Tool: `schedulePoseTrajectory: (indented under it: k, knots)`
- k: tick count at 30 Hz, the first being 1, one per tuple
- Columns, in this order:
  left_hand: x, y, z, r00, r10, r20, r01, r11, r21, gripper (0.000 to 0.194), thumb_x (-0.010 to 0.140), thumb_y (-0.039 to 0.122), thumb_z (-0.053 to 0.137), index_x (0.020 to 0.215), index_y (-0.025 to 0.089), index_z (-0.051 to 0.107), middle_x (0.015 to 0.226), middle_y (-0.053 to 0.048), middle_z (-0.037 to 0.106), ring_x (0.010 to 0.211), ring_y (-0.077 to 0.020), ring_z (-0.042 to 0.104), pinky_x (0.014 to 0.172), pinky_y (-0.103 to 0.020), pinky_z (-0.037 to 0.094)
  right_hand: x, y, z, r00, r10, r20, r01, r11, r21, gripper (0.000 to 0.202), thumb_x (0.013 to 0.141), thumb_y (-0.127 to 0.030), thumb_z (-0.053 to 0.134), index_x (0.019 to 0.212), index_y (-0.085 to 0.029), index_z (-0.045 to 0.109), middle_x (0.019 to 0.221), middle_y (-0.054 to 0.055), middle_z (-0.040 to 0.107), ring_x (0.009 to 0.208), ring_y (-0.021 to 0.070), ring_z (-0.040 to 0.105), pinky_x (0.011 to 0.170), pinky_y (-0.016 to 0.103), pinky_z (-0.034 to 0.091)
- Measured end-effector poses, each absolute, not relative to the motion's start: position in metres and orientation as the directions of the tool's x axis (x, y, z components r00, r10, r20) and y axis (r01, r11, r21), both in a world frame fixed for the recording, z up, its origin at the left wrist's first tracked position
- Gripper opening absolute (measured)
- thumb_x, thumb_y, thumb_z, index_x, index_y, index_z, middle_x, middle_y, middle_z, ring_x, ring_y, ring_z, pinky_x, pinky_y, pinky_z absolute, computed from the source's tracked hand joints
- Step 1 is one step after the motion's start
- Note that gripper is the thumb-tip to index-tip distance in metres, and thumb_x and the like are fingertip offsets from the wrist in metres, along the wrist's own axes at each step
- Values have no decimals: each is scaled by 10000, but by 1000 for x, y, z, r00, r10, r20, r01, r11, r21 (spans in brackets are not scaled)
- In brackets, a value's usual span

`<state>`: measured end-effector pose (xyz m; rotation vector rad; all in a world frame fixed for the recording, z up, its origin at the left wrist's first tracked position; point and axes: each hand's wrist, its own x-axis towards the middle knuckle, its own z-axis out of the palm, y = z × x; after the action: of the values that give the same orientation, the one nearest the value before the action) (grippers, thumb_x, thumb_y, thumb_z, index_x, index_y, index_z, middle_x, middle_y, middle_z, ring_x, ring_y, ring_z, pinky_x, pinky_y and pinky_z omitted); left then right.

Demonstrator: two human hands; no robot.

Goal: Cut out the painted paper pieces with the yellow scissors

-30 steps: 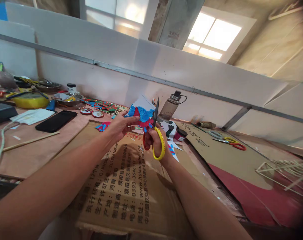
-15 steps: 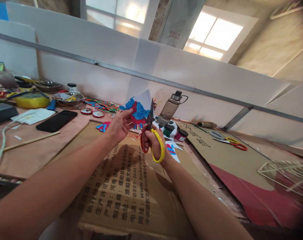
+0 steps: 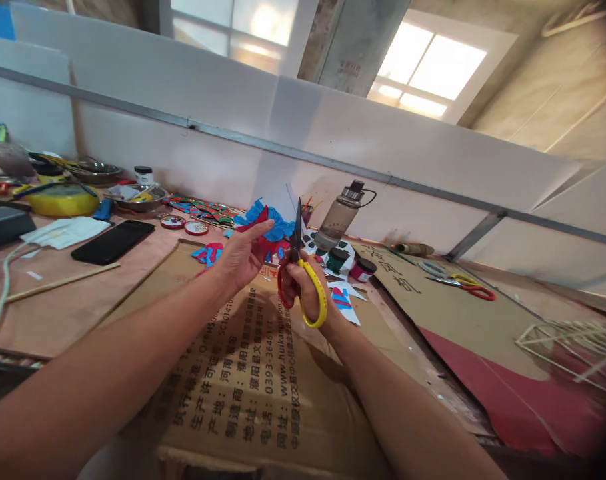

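Note:
My left hand (image 3: pixel 245 259) pinches a piece of paper (image 3: pixel 281 230) painted blue and dark red between thumb and fingers, holding it above the cardboard. Close to its right edge are the blades of the scissors (image 3: pixel 297 227), pointing up and looking nearly closed. Whether they touch the paper I cannot tell. My right hand (image 3: pixel 305 283) grips the scissors by their red and yellow handles. Beyond my left wrist lies a red and blue painted scrap (image 3: pixel 210 254). Another painted paper piece (image 3: pixel 343 300) rests by my right wrist.
Printed cardboard (image 3: pixel 243 373) lies under my hands. Behind them stand a water bottle (image 3: pixel 339 217) and paint jars (image 3: pixel 363 269). To the left are a black phone (image 3: pixel 113 241) and a bamboo strip (image 3: pixel 53 287). A second pair of scissors (image 3: pixel 465 285) and a stick frame (image 3: pixel 573 350) lie right.
The painted paper has turned and shifted slightly left. The broad white part that stood behind it now shows only as a thin line. The scissors have moved slightly left.

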<state>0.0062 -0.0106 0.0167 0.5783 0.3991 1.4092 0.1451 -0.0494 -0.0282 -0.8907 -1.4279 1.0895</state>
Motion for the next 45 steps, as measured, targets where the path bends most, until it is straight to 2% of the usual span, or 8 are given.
schedulePoseTrajectory:
  k: [4,10,13,21,28,45]
  knots:
    - [8,-11,17,75,996,51,-803,30,596,162,786,12,758,852,158,732,781,6,792,635,-114,719,696,-220,610,144,-53,-28,-150,949,277,5,281,-960,230,830,-424,637,894,-252,498,518,-96,437,376,112,385,366,249,357]
    - [11,-8,12,36,997,62,-803,-9,596,157,759,102,819,856,177,721,797,10,799,653,-135,739,666,-237,595,141,-56,-25,-158,956,248,-6,251,-968,311,800,-477,687,903,-262,487,566,-89,428,403,112,362,370,260,371]
    - [12,-7,10,19,996,88,-803,-37,595,188,744,122,843,861,182,709,787,20,791,640,-127,730,646,-229,584,141,-60,-19,-168,957,237,8,242,-970,290,812,-461,690,907,-266,498,579,-81,422,430,117,368,397,262,380]
    - [10,-7,8,38,993,110,-804,-35,594,253,729,172,883,909,178,706,801,5,794,732,-163,768,773,-285,634,140,-58,-21,-153,934,324,39,334,-942,267,844,-462,673,908,-258,513,596,-66,467,488,128,428,480,263,377]
    - [12,-9,9,23,996,84,-802,-32,597,216,751,178,870,900,179,714,838,-6,806,795,-177,785,798,-296,642,145,-49,-36,-182,916,356,-20,359,-933,213,908,-459,575,921,-256,512,604,-75,470,488,136,449,481,269,407]
    - [16,-17,11,5,995,101,-790,-58,611,218,760,161,843,919,191,696,772,13,787,709,-175,775,763,-290,638,145,-51,-33,-147,924,353,-21,353,-935,251,914,-471,610,863,-258,487,596,-77,422,463,130,419,444,274,394]
